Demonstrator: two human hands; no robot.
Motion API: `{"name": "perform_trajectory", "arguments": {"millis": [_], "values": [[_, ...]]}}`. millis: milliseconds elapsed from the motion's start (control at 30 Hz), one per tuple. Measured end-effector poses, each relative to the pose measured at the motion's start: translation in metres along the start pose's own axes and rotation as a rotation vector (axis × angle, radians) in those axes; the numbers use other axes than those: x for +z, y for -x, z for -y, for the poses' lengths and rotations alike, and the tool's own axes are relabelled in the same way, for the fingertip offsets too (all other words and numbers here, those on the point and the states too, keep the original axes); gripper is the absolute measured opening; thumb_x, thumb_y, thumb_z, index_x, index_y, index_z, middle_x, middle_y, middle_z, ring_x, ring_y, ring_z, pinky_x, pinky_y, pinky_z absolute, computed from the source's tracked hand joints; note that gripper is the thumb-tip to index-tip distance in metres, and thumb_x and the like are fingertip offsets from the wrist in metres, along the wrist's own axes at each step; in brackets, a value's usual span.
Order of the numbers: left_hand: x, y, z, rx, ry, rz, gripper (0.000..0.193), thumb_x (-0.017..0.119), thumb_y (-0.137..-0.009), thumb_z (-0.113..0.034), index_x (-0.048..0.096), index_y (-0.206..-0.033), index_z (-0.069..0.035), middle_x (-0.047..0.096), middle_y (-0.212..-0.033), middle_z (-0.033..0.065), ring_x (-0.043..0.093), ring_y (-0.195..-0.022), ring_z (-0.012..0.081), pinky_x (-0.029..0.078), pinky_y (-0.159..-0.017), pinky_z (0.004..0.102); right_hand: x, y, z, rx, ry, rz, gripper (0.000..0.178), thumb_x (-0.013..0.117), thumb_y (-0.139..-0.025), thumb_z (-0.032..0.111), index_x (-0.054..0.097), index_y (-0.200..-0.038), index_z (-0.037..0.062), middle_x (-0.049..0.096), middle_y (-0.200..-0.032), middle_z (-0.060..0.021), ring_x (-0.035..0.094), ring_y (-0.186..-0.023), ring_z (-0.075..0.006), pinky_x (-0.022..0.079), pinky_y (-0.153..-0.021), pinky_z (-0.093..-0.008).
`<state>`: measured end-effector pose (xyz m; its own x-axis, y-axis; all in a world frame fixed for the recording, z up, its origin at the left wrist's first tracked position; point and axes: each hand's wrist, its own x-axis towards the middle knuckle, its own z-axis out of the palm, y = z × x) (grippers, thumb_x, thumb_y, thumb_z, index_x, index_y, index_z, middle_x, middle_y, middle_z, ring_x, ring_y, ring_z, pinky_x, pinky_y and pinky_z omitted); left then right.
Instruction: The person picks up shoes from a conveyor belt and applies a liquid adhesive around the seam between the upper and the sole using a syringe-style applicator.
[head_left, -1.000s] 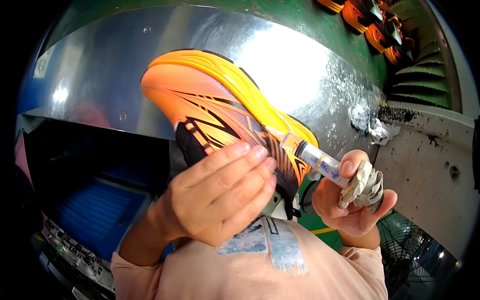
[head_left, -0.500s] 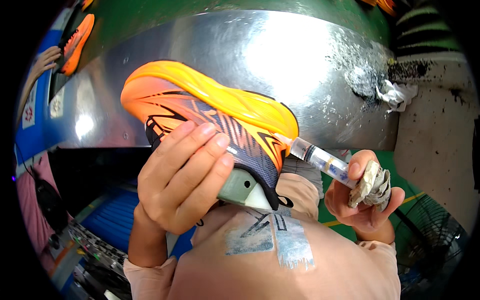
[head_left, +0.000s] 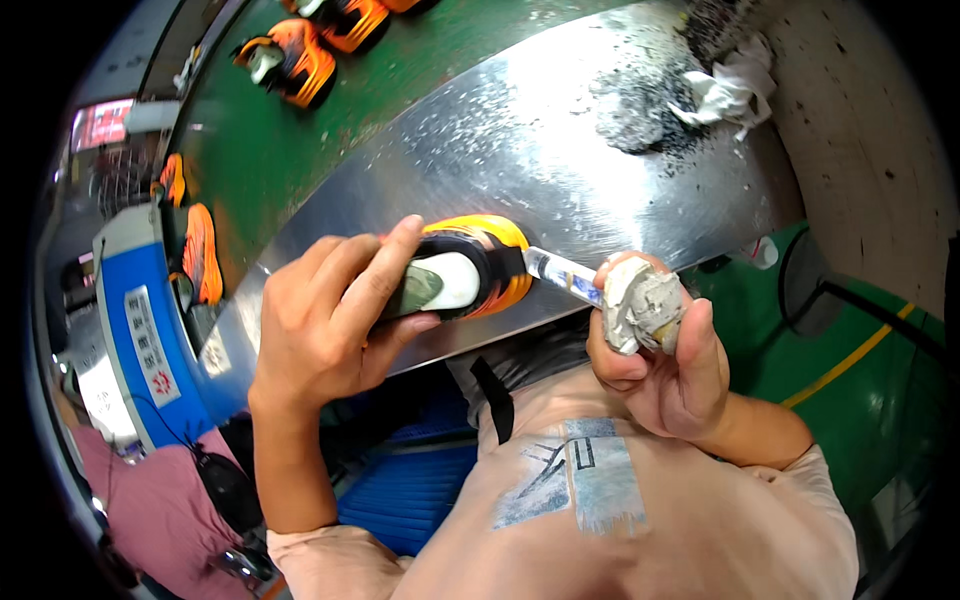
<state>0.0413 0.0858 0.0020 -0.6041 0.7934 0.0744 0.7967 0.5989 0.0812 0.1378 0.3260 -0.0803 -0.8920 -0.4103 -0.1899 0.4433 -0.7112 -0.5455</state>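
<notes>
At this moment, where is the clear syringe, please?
In the head view, the clear syringe is just right of centre, in the right hand, its tip pointing left toward the heel of the orange shoe.

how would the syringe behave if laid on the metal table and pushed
The syringe looks stiff: its barrel runs straight from the right hand toward the shoe. It is probably light, being slim and seemingly plastic. The round barrel may roll, though the lumpy pale wad at its rear might stop it.
</notes>
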Motion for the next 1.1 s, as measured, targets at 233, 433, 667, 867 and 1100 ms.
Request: {"name": "perform_trajectory", "arguments": {"millis": [233,433,667,867,1100], "values": [[0.005,-0.015,-0.037,-0.355,0.023,-0.046,0.046,0.069,-0.077,-0.018,0.057,-0.115,0.007,0.059,-0.068,0.0163,0.058,-0.054,0.0294,0.045,-0.051,0.0368,0.004,0.002,0.01,-0.121,0.077,-0.07,0.082,0.038,-0.084,0.07,0.033,-0.122,-0.0029,0.041,-0.064,-0.0003,0.033,-0.056,-0.0046,0.025,-0.051,-0.0171],[0.004,-0.029,-0.056,-0.621,0.018,-0.062,0.038,0.064,-0.082,-0.019,0.058,-0.107,0.01,0.057,-0.061,0.0203,0.057,-0.051,0.034,0.042,-0.048,0.0404,0.017,0.006,0.006,-0.147,0.136,-0.146,0.086,0.045,-0.08,0.071,0.032,-0.123,-0.0031,0.041,-0.066,-0.0012,0.034,-0.057,-0.0051,0.027,-0.053,-0.0178],[-0.001,-0.046,-0.064,-0.789,0.01,-0.006,0.031,0.054,-0.088,-0.025,0.058,-0.079,0.005,0.055,-0.06,0.0261,0.057,-0.061,0.0426,0.043,-0.055,0.0482,0.035,0.017,-0.011,-0.195,0.166,-0.062,0.079,0.048,-0.084,0.062,0.031,-0.128,-0.0017,0.046,-0.09,-0.0022,0.041,-0.076,-0.0053,0.036,-0.066,-0.0194],[0.0,-0.043,-0.056,-0.761,0.019,-0.062,0.035,0.054,-0.088,-0.026,0.059,-0.075,0.006,0.056,-0.062,0.0268,0.056,-0.062,0.0443,0.044,-0.06,0.0488,0.054,0.024,-0.024,-0.198,0.294,-0.075,0.086,0.047,-0.079,0.068,0.029,-0.126,-0.0015,0.046,-0.083,-0.0053,0.039,-0.069,-0.0063,0.034,-0.058,-0.021],[0.01,-0.009,-0.057,-0.643,0.173,-0.254,0.031,0.059,-0.085,-0.024,0.061,-0.11,-0.005,0.058,-0.088,0.0238,0.057,-0.082,0.0383,0.044,-0.075,0.0448,0.019,0.009,-0.014,-0.141,-0.232,-0.063,0.052,0.04,-0.093,0.054,0.049,-0.116,0.0086,0.033,-0.063,0.0054,0.027,-0.051,-0.0061,0.025,-0.046,-0.0205]]}}
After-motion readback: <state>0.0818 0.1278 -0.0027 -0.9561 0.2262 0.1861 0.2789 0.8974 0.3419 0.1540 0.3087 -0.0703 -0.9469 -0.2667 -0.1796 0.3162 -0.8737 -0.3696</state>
